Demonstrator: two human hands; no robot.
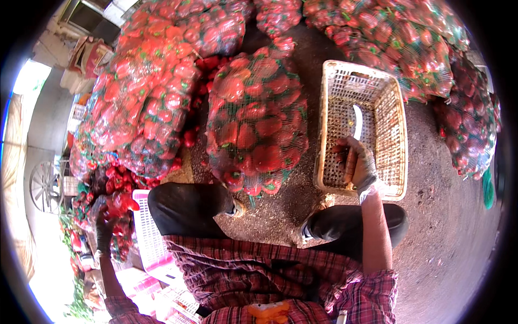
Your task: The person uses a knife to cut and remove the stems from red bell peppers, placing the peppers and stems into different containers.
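My right hand (pixel 362 162), in a worn glove, grips the wooden handle (pixel 350 165) of a knife over a dirty, pale plastic crate (pixel 390 133). The knife's curved blade (pixel 357 119) points away from me above the crate's perforated floor. Far to the left, my gloved left hand (pixel 105 231) reaches to a pile of red peppers (pixel 121 202). Whether its fingers hold a pepper is hard to make out. Directly before me a green mesh sack (pixel 259 121) full of red peppers lies on the floor between my feet and the stacked sacks.
More filled mesh sacks (pixel 145 93) are heaped at the left, with others (pixel 388 44) at the far right and a darker one (pixel 465 117) at the right edge. A white and pink crate (pixel 147 235) stands beside my left knee. A large metal fan (pixel 45 187) is at the left wall.
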